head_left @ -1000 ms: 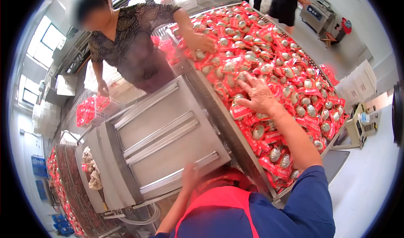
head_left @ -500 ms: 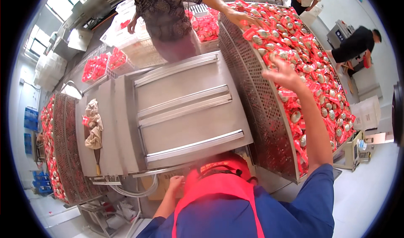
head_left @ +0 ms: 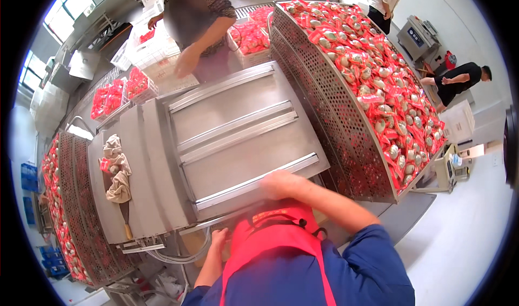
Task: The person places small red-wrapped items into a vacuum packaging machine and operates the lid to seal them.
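Observation:
My right hand (head_left: 281, 186), smeared by motion, is over the near metal bar (head_left: 259, 180) of a steel machine bed (head_left: 238, 103); its fingers cannot be made out, nor whether it touches the bar. Lower and to the left, my left hand (head_left: 219, 238) is beside the machine's front edge with its fingers curled; whatever they may hold is hidden. No packets lie on the bed between its long bars. To the right, a perforated metal bin (head_left: 346, 138) is heaped with red-and-silver packets (head_left: 373, 84).
At left, a bunched beige cloth (head_left: 120, 171) and a wooden-handled tool (head_left: 127, 222) lie on the steel top. Another perforated bin (head_left: 86, 192) of packets stands beyond. A co-worker (head_left: 208, 30) leans near filled crates (head_left: 251, 38). Another person (head_left: 465, 81) stands at right.
My right hand has swung from above the packets in the right bin leftward to the bed's near bar. The co-worker's hand has left the bin too. My left hand has dropped slightly.

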A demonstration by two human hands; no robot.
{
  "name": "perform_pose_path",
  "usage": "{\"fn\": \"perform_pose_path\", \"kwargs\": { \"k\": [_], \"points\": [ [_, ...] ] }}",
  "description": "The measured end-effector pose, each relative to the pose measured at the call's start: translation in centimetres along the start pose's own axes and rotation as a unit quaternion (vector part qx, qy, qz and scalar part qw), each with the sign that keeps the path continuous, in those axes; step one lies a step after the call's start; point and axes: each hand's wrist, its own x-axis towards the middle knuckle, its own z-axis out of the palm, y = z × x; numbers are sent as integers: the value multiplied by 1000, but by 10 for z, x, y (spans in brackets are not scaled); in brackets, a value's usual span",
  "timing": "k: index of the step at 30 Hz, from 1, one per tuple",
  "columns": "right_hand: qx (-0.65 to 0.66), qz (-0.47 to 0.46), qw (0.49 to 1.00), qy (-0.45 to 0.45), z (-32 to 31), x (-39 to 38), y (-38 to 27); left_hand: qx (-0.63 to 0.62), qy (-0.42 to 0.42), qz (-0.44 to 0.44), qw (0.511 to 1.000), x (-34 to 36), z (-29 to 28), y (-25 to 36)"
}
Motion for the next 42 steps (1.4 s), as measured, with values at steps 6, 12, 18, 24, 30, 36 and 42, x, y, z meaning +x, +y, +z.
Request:
{"fn": "perform_pose_path", "kwargs": {
  "k": [6,12,18,24,30,36,42],
  "points": [
    [172,82,980,49,50,-49,-55,124,22,-3,992,-9,-21,5],
    [280,258,919,96,167,-129,-47,286,-56,96,952,-26,25,59],
    [356,355,842,196,286,-157,-66,330,-211,105,914,-36,73,117],
    [436,467,715,283,308,-198,-138,535,-243,164,792,-36,140,143],
    [437,596,505,445,363,-182,-255,781,-318,274,462,-43,197,138],
    [274,703,256,604,373,-162,-342,648,-346,55,676,-14,235,165],
    [292,703,150,631,447,-152,-388,542,-534,237,604,-200,330,210]
  ]
}}
